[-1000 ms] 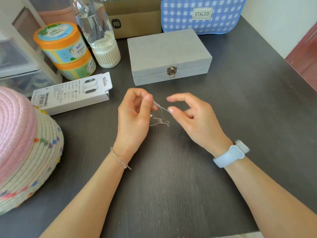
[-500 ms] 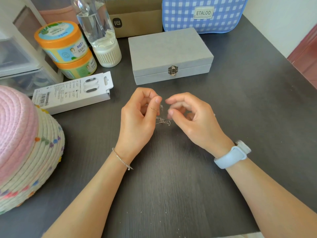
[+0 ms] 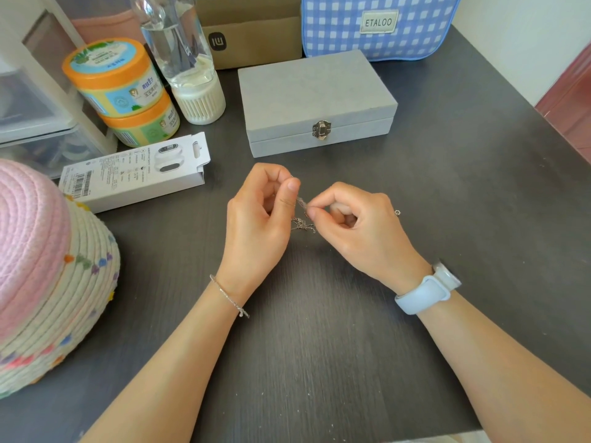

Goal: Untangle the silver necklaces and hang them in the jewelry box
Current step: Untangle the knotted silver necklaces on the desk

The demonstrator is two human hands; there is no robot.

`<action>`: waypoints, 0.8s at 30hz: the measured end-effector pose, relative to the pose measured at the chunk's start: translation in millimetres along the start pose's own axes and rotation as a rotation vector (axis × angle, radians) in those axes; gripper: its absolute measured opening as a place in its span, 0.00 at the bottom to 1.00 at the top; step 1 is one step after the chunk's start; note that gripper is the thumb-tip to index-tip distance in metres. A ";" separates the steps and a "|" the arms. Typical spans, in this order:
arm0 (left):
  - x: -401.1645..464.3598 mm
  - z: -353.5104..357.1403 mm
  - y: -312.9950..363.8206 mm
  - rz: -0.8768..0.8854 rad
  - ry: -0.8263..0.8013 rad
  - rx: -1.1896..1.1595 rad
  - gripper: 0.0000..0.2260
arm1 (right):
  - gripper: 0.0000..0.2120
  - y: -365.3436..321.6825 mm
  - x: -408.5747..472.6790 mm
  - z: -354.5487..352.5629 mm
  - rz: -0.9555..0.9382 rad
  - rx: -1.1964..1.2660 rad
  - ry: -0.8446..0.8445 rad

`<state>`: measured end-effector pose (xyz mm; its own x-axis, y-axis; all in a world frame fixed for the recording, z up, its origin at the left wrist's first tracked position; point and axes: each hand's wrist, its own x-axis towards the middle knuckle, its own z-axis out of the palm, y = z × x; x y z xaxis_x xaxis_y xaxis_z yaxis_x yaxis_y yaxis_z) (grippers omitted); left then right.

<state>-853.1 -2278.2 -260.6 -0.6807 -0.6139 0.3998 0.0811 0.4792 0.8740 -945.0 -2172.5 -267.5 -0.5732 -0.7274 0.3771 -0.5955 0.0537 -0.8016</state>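
Note:
A small tangle of thin silver necklaces (image 3: 302,223) hangs between my hands just above the dark table (image 3: 319,330). My left hand (image 3: 259,219) pinches the chain's upper end between thumb and forefinger. My right hand (image 3: 358,225) pinches the strands close beside it, fingers curled. A tiny silver piece (image 3: 397,212) shows past my right hand's knuckles. The grey velvet jewelry box (image 3: 316,97) stands behind my hands with its lid down and its metal clasp (image 3: 321,130) facing me.
A white product box (image 3: 134,172) lies left of my hands. Two stacked orange-lidded jars (image 3: 121,91), a clear bottle (image 3: 182,55), a cardboard box (image 3: 249,36) and a blue checked bag (image 3: 377,24) line the back. A pink woven hat (image 3: 41,270) sits at the left.
My right hand has closed in from an open-fingered reach to a pinch on the chain right beside my left thumb. The hanging tangle has shifted slightly.

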 end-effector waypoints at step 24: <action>4.1 -3.1 4.3 -0.474 -0.151 -0.474 0.08 | 0.06 6.7 3.0 -4.3 0.079 -0.062 0.012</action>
<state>-853.3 -2280.6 -254.3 -0.8126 -0.5788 -0.0685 0.0358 -0.1667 0.9854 -953.2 -2171.4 -269.8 -0.6265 -0.7110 0.3193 -0.5812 0.1531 -0.7993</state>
